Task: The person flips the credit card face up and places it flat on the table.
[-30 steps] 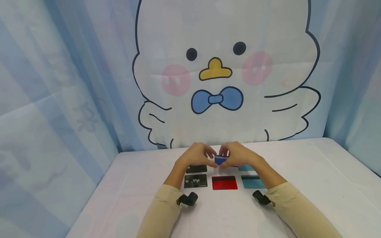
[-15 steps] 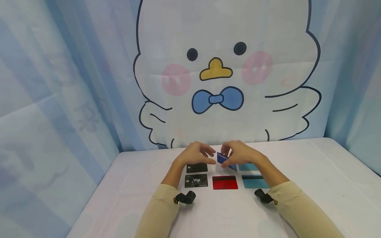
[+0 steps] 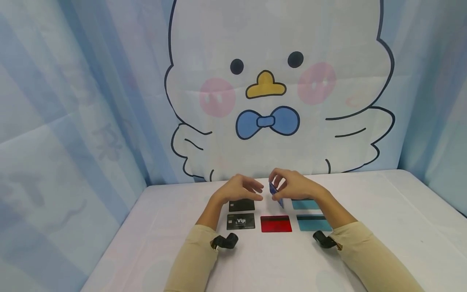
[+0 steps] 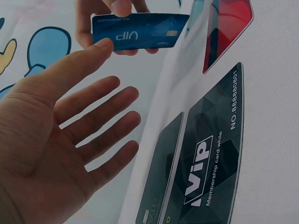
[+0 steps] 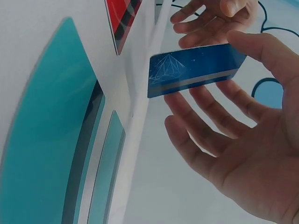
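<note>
My right hand pinches a blue VIP card by its edges between thumb and fingers, above the back of the table. In the head view the card stands nearly edge-on; one face shows white VIP lettering and a chip in the left wrist view, and the other a silver stripe in the right wrist view. Just left of the card is my left hand, fingers spread and loosely bent, holding nothing. In the left wrist view its thumb overlaps the card's corner, but the head view shows a gap between them.
On the white table lie a dark Vip card and a second dark card behind it. A red card is in the middle. To the right are two teal cards, one front, one behind.
The left hand has come away from the blue card and drawn slightly left. In the right hand the card has turned from face-on to nearly edge-on.
</note>
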Demonstrator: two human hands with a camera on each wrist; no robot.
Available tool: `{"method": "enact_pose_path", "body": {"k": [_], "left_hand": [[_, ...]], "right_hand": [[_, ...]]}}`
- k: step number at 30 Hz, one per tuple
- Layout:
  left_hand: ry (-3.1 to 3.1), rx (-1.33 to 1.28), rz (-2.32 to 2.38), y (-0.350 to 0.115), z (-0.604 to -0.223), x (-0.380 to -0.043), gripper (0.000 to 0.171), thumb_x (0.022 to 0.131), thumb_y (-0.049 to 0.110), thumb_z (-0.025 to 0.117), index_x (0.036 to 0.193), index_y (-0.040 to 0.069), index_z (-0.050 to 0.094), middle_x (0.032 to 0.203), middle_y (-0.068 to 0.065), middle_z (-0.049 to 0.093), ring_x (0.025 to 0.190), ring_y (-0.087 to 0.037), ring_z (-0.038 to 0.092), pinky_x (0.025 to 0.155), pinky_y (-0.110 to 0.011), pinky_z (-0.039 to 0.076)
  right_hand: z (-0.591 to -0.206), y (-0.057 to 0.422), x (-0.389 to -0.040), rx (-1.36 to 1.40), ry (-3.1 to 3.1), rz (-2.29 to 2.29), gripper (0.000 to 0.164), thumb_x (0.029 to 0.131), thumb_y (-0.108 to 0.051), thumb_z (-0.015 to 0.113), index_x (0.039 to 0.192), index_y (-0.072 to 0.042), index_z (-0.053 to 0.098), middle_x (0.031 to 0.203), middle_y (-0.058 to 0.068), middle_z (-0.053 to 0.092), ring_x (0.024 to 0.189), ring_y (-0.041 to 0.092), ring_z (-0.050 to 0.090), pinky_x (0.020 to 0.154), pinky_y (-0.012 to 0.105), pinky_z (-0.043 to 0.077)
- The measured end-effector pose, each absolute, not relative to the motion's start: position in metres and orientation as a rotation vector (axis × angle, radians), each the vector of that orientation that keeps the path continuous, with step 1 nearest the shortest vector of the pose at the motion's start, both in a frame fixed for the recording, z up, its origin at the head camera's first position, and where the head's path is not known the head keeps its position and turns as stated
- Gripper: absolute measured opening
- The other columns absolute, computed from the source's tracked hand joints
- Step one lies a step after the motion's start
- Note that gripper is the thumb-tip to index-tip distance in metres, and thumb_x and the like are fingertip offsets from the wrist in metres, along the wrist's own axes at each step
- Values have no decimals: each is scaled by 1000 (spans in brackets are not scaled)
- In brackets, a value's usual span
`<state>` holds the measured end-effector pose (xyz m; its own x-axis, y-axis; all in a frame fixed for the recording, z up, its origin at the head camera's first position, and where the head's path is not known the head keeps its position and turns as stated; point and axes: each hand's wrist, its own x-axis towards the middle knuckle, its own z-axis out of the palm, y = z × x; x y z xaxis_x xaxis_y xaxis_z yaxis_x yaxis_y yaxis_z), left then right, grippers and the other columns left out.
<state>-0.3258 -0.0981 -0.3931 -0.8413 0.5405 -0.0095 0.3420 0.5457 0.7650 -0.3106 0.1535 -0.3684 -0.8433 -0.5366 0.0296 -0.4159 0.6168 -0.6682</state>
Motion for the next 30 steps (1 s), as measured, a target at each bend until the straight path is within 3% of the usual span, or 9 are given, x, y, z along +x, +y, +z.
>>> {"method": "enact_pose_path", "body": {"k": [6, 16, 30], "left_hand": [[2509, 729, 1207, -101, -392, -323, 47, 90, 35, 81, 130, 13, 73, 121, -2, 77, 110, -18, 72, 103, -48, 55], [2449, 713, 1255, -106, -391, -324, 48, 91, 31, 81, 133, 11, 71, 124, -4, 76, 113, -20, 72, 105, -48, 55], [2436, 708, 1265, -104, -394, -327, 42, 89, 32, 83, 128, 18, 74, 122, -1, 77, 113, -20, 72, 104, -50, 54]], "right_hand": [[-368, 153, -310, -789, 2619, -1108, 49, 81, -21, 86, 119, -10, 57, 114, 13, 67, 106, 29, 71, 85, 45, 63], [-367, 153, -312, -828, 2524, -1282, 49, 84, -13, 83, 122, -9, 52, 123, 20, 68, 110, 35, 71, 90, 49, 62], [-370, 156, -315, -863, 2501, -1348, 53, 84, -14, 83, 125, -3, 51, 108, 12, 77, 106, 29, 69, 91, 57, 58]]}}
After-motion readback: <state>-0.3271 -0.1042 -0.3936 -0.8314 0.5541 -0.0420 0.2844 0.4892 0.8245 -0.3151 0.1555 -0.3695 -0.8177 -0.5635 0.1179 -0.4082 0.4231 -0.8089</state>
